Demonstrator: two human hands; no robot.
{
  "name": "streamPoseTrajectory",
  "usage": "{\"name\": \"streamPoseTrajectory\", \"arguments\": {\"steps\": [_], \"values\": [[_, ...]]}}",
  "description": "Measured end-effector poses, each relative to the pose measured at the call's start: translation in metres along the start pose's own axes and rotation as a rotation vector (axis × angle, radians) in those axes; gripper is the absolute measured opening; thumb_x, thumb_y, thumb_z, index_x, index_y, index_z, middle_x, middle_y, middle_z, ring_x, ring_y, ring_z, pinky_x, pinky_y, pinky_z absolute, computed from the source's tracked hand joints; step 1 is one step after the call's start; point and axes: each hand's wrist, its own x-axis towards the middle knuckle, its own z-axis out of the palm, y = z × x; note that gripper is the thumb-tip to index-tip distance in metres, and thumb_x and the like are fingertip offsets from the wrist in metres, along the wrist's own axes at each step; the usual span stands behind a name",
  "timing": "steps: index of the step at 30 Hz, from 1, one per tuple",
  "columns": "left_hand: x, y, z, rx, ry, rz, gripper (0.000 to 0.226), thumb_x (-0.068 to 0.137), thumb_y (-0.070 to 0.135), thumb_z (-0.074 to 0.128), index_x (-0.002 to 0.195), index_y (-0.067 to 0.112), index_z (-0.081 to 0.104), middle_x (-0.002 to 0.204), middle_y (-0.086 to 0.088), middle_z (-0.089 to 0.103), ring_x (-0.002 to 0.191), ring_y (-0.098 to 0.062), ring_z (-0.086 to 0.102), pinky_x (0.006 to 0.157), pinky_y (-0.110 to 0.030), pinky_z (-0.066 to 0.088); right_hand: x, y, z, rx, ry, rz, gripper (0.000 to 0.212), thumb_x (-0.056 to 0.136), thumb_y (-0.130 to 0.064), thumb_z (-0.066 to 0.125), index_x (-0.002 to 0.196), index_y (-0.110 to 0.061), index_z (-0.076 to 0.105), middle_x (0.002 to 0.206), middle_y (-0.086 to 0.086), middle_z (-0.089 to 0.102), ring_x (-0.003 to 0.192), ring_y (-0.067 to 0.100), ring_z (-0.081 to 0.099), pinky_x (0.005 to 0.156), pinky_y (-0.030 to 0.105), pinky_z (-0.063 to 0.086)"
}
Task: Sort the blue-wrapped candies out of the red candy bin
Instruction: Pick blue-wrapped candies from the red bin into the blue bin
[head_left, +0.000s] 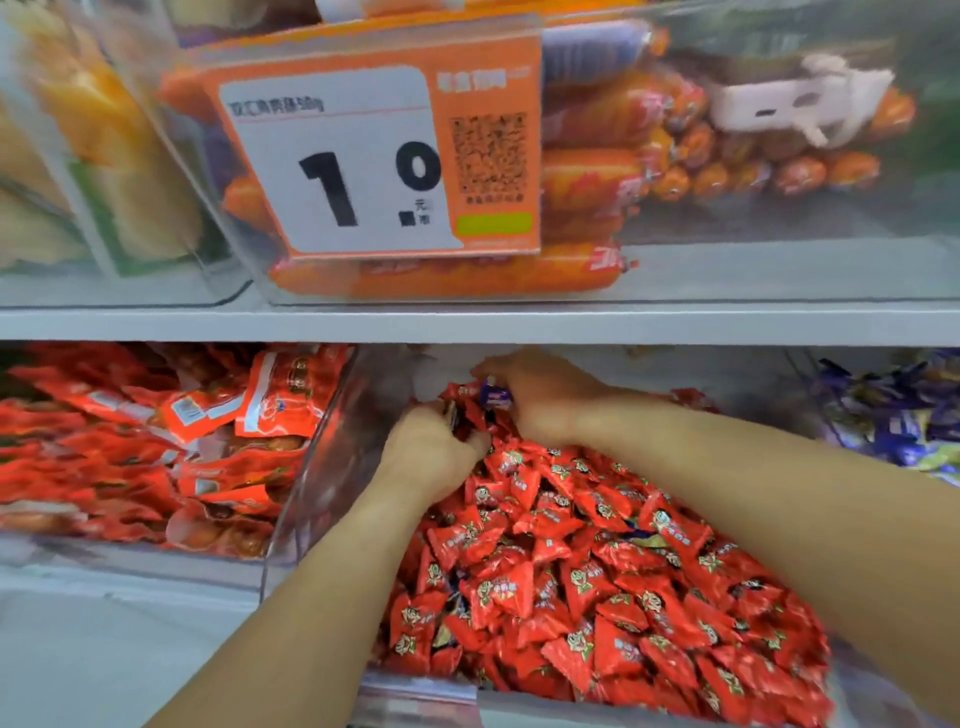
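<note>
Two hands worked at the twelve o'clock end of the red candy bin (322, 483), a clear tub heaped with red candies (597, 571). At about ten o'clock, the left hand (431, 447) dug into the heap, fingers curled around wrappers; what exactly it held I could not tell. Toward one o'clock, the right hand (545, 395) pinched a blue-wrapped candy (494, 396) by its crinkled end. Such sweets looked light and slippery, probably best nipped at the twisted wrapper. At three o'clock sat a bin of blue candies (893, 415).
</note>
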Motion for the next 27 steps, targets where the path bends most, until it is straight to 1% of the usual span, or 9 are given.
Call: {"name": "streamPoseTrajectory", "arguments": {"steps": [2, 5, 9, 11, 13, 16, 18, 22, 27], "values": [[-0.001, 0.002, -0.002, -0.011, -0.018, -0.015, 0.038, 0.085, 0.039, 0.069, 0.112, 0.013, 0.064, 0.109, -0.006, 0.067, 0.108, -0.027, 0.062, 0.087, -0.029, 0.048, 0.006, -0.003, 0.000, 0.003, -0.123, 0.013, 0.064, 0.088, -0.010, 0.062, 0.147, -0.027, 0.044, 0.148, 0.002, 0.048, 0.133, 0.025, 0.047, 0.109, 0.027, 0.039], [-0.001, 0.003, -0.004, -0.091, -0.056, -0.045, 0.044, 0.082, 0.039, 0.073, 0.117, 0.015, 0.061, 0.115, -0.005, 0.066, 0.111, -0.026, 0.061, 0.090, -0.028, 0.048, 0.016, -0.002, -0.005, 0.047, -0.256, 0.017, 0.064, 0.084, -0.015, 0.066, 0.141, -0.038, 0.049, 0.141, -0.003, 0.054, 0.125, 0.023, 0.054, 0.104, 0.038, 0.046], [-0.006, 0.005, -0.005, -0.348, -0.106, -0.097, 0.047, 0.073, 0.030, 0.084, 0.111, 0.018, 0.059, 0.106, 0.003, 0.067, 0.101, -0.017, 0.063, 0.092, -0.028, 0.050, 0.013, -0.009, -0.012, 0.217, -0.344, 0.051, 0.074, 0.075, 0.005, 0.068, 0.138, -0.030, 0.053, 0.130, 0.000, 0.060, 0.116, 0.021, 0.057, 0.099, 0.038, 0.049], [-0.008, 0.007, -0.007, -0.421, -0.122, -0.078, 0.043, 0.074, 0.027, 0.084, 0.110, 0.019, 0.062, 0.102, 0.003, 0.068, 0.098, -0.016, 0.065, 0.091, -0.029, 0.052, 0.009, -0.008, -0.016, 0.312, -0.324, 0.060, 0.067, 0.076, 0.006, 0.069, 0.135, -0.024, 0.056, 0.125, 0.001, 0.063, 0.110, 0.020, 0.060, 0.089, 0.029, 0.052], [-0.012, 0.012, -0.014, -0.423, -0.131, 0.001, 0.046, 0.075, 0.031, 0.082, 0.115, 0.021, 0.062, 0.103, 0.005, 0.070, 0.099, -0.014, 0.065, 0.092, -0.030, 0.053, -0.003, -0.008, -0.025, 0.399, -0.322, 0.062, 0.060, 0.082, -0.001, 0.072, 0.135, -0.021, 0.053, 0.129, 0.001, 0.061, 0.107, 0.014, 0.061, 0.084, 0.021, 0.051], [-0.027, 0.022, -0.030, -0.337, -0.153, 0.176, 0.041, 0.083, 0.032, 0.075, 0.119, 0.022, 0.057, 0.102, 0.008, 0.067, 0.100, -0.010, 0.062, 0.090, -0.028, 0.049, -0.032, -0.007, -0.045, 0.504, -0.267, 0.032, 0.054, 0.087, -0.011, 0.072, 0.136, -0.022, 0.050, 0.127, -0.005, 0.061, 0.116, 0.010, 0.058, 0.104, 0.028, 0.045], [-0.044, 0.024, -0.037, -0.342, -0.196, 0.314, 0.040, 0.087, 0.027, 0.071, 0.123, 0.022, 0.053, 0.107, 0.009, 0.066, 0.104, -0.007, 0.061, 0.097, -0.031, 0.048, -0.063, -0.009, -0.058, 0.450, -0.204, 0.031, 0.045, 0.089, -0.015, 0.071, 0.127, -0.031, 0.052, 0.113, -0.013, 0.065, 0.101, 0.000, 0.062, 0.095, 0.020, 0.047], [-0.078, 0.020, -0.033, -0.231, -0.273, 0.446, 0.051, 0.091, 0.032, 0.061, 0.138, 0.032, 0.040, 0.117, 0.008, 0.065, 0.109, -0.008, 0.061, 0.101, -0.039, 0.046, -0.132, -0.015, -0.063, 0.672, -0.213, 0.055, 0.058, 0.085, 0.000, 0.072, 0.133, -0.027, 0.054, 0.119, 0.002, 0.071, 0.099, 0.019, 0.070, 0.094, 0.045, 0.055], [-0.098, 0.025, -0.039, -0.125, -0.265, 0.565, 0.041, 0.099, 0.013, 0.052, 0.135, 0.033, 0.053, 0.122, 0.021, 0.061, 0.116, 0.009, 0.052, 0.100, -0.010, 0.040, -0.181, -0.008, -0.064, 0.764, -0.148, 0.105, 0.061, 0.066, -0.032, 0.083, 0.123, -0.025, 0.064, 0.126, -0.012, 0.065, 0.103, 0.010, 0.070, 0.092, 0.026, 0.055]]}}
